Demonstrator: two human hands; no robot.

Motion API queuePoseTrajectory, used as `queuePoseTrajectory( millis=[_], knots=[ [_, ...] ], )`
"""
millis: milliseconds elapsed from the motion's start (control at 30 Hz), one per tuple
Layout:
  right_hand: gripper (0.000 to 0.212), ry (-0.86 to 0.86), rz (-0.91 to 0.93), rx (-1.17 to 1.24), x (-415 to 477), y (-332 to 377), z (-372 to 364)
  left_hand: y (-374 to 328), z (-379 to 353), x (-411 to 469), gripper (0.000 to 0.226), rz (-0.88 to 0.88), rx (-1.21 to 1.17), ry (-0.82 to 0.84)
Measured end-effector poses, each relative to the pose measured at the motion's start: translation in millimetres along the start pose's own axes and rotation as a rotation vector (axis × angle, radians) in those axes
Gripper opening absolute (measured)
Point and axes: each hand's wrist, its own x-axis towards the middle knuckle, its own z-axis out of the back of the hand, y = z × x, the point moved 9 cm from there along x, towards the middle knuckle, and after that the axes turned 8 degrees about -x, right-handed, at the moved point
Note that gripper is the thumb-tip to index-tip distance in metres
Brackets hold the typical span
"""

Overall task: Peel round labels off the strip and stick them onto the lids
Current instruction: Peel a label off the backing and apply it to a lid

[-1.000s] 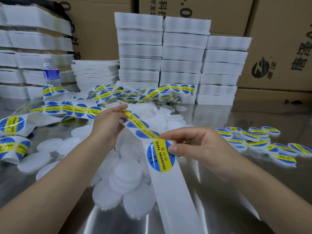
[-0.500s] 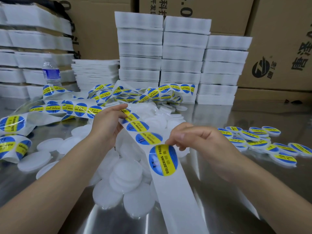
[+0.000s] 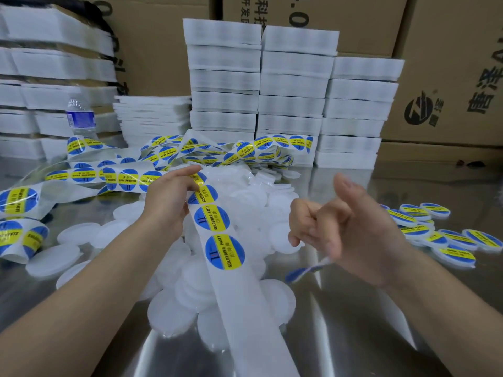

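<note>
Nearest, at the bottom centre of the frame, the bare end of the strip (image 3: 245,322) trails over a heap of plain lids (image 3: 168,308) on the shiny surface (image 3: 353,336), probably so that each label comes off right above the lids it is meant for. Just above, the next label (image 3: 225,252) sits on the backing. At right of centre the right hand (image 3: 345,229) carries a peeled label (image 3: 304,270), seen edge-on below the palm; its grip is curled with the thumb free, and exactly which fingers hold the label is hidden. At left of centre the left hand (image 3: 168,202) pinches the strip, likely to keep it taut. Labelled lids (image 3: 446,240) lie at the right edge. Beyond them are the strip's loose coils (image 3: 245,151) and white stacks (image 3: 294,85).
</note>
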Motion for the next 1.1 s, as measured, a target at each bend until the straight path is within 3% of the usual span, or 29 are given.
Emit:
queuePoseTrajectory(
  millis=[67, 167, 267, 333, 433, 533, 667, 800, 967, 1100],
  knots=[
    [0.054, -0.067, 0.001, 0.088, 0.9, 1.7, 7.3, -0.5, -0.4, 0.1, 0.041, -0.002, 0.006, 0.004],
    [0.045, -0.322, -0.062, 0.103, 1.8, -7.1, 33.2, 0.1, -3.6, -1.0, 0.034, 0.003, 0.013, 0.047],
    [0.028, -0.543, -0.143, -0.203, -1.3, -19.5, 59.2, -2.1, -9.3, -4.1, 0.026, -0.057, 0.099, 0.107],
    [0.034, -0.642, -0.215, -0.558, -4.2, -27.4, 71.6, -4.6, -13.1, -5.7, 0.028, -0.123, 0.175, 0.132],
    [0.085, -0.563, -0.319, -1.043, -2.8, -44.0, 68.9, -4.7, -21.7, -10.0, 0.035, -0.172, 0.251, 0.206],
    [0.109, -0.420, -0.392, -1.188, -0.8, -60.4, 62.9, 0.8, -28.0, -13.7, 0.040, -0.110, 0.217, 0.290],
    [0.107, -0.371, -0.336, -1.251, 2.5, -60.4, 60.8, 12.9, -46.5, -26.3, 0.047, 0.065, 0.097, 0.537],
    [0.103, -0.391, -0.284, -1.272, 3.8, -54.8, 60.5, 29.8, -60.8, -42.8, 0.051, 0.133, 0.268, 0.754],
    [0.105, -0.343, -0.274, -1.313, 3.9, -58.5, 58.1, 36.1, -63.1, -48.2, 0.052, 0.149, 0.300, 0.798],
    [0.102, -0.401, -0.248, -1.221, 4.7, -58.1, 62.4, 41.0, -65.0, -51.2, 0.051, 0.161, 0.326, 0.802]
  ],
)
